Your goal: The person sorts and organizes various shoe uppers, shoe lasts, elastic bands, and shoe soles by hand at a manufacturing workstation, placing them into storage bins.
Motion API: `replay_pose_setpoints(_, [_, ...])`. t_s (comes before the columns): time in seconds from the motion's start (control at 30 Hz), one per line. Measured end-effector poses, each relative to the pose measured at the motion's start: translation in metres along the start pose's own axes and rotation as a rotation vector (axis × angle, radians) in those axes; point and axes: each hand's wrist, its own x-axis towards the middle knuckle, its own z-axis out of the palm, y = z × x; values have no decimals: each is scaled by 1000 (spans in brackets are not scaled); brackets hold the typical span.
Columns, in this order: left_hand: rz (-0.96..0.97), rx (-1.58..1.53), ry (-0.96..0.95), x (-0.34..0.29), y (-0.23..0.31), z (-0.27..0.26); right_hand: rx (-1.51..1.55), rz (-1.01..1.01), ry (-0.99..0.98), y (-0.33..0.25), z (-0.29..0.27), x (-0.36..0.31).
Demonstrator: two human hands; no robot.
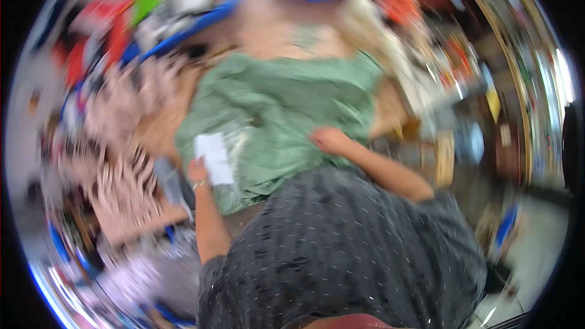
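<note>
A large piece of crumpled green fabric (pixel 286 94) is spread over the table in front of me. On its left part lies a flat white sheet (pixel 214 157), with a pale, see-through patch beside it. My left hand (pixel 198 172), a bracelet at its wrist, is closed at the sheet's left edge. My right hand (pixel 330 141) rests at the fabric's right side with curled fingers; blur hides what is between them. A small dark spot (pixel 255 120) shows on the fabric between the hands.
Piles of pinkish strips (pixel 128 186) lie on the left. Blue-rimmed containers with mixed cloth stand beyond the table (pixel 268 39). A cream bundle (pixel 368 21) sits at the far right corner, and shelving (pixel 503 42) curves along the right.
</note>
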Motion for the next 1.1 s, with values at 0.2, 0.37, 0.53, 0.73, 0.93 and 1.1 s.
replay_pose_setpoints(0.2, [131,144,-155,13,186,-25,166,134,179,10,-7,-31])
replay_pose_setpoints(0.37, [290,234,-59,-3,249,-63,227,108,213,16,-3,-46])
replay_pose_setpoints(0.53, [213,-73,-194,-46,357,-67,376,76,274,14,-21,-56])
replay_pose_setpoints(0.73, [35,-633,-140,-91,402,-44,667,139,181,10,-44,-44])
replay_pose_setpoints(0.93, [-331,-716,-12,-158,334,-58,654,140,-13,14,-47,-39])
replay_pose_setpoints(1.1, [-852,-1290,379,-253,274,-90,568,45,-183,20,-34,-26])
